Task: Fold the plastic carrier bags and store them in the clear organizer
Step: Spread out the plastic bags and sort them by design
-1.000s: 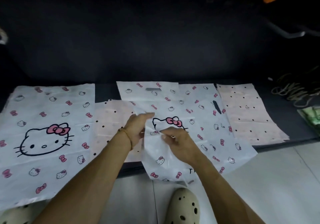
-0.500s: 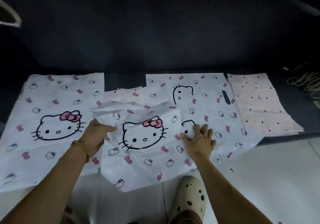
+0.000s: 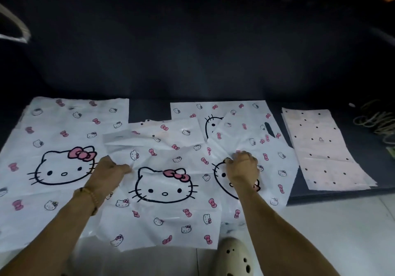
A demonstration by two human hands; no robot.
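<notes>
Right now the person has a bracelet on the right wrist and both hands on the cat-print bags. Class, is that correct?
Not quite. The head view shows the bracelet on the left wrist, not the right. The rest holds: the left hand and right hand are both on the cat-print bags.

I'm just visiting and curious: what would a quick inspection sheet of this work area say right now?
Surface: dark platform against a dark backing, pale tiled floor in front.
Job's things: middle cat-print bag spread flat and overhanging the edge; left cat-print bag flat; right cat-print bag rumpled; pink dotted bags stacked at far right. Clear organizer: nothing seen.
Clutter: nothing seen.
Hands: left hand rests on the middle bag's left edge; right hand bunches the right bag with curled fingers.
Cables: coiled cord at far right.
Surroundings: cream clog on the floor.
</notes>
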